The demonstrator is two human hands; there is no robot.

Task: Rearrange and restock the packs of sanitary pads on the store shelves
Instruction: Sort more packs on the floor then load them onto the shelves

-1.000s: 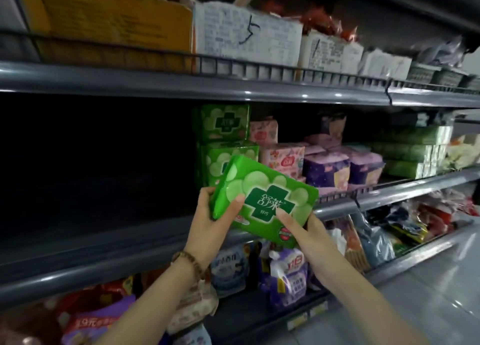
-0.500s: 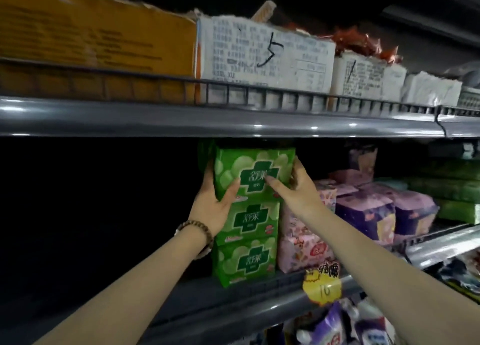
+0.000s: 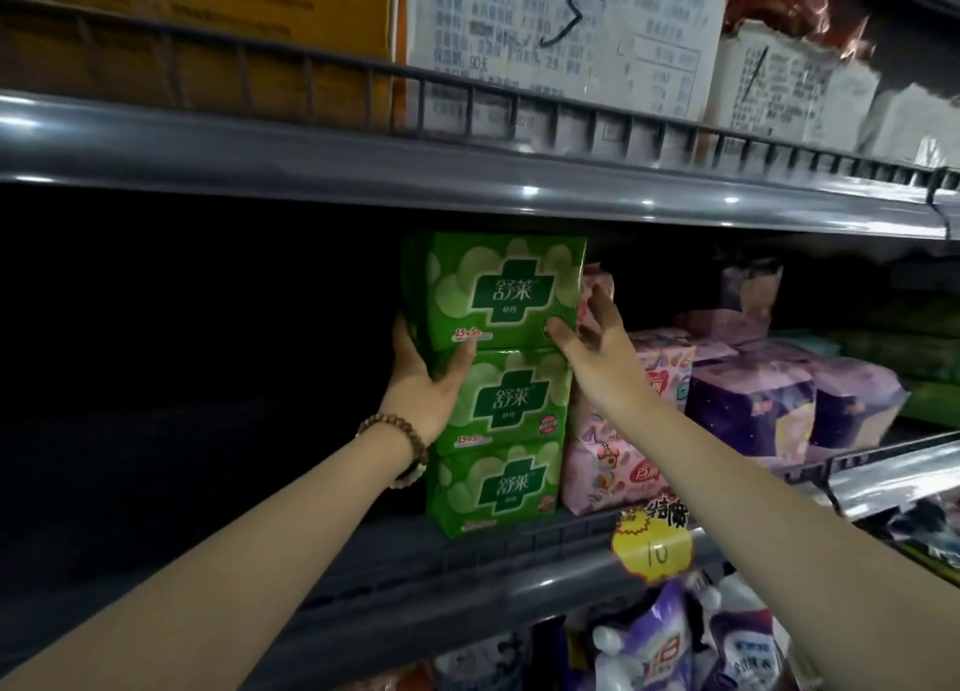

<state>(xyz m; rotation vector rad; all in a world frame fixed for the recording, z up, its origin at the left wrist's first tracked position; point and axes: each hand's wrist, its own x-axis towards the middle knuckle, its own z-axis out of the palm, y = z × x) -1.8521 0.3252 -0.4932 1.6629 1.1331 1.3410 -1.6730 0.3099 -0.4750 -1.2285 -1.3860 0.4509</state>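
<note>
Head view: top green pack [image 3: 501, 290] seated on two-pack green stack [image 3: 498, 441], mid shelf [image 3: 467, 550]; pink packs [image 3: 608, 461] touching at 3 o'clock. At 8 o'clock corner, left hand [image 3: 423, 373] clasps pack, thumb across front. At 4 o'clock edge, right hand [image 3: 592, 344] spread, straight fingers steadying. Judged light, soft, film-wrapped, slippery: hold both short sides, squeeze gently; tall stack may topple.
</note>
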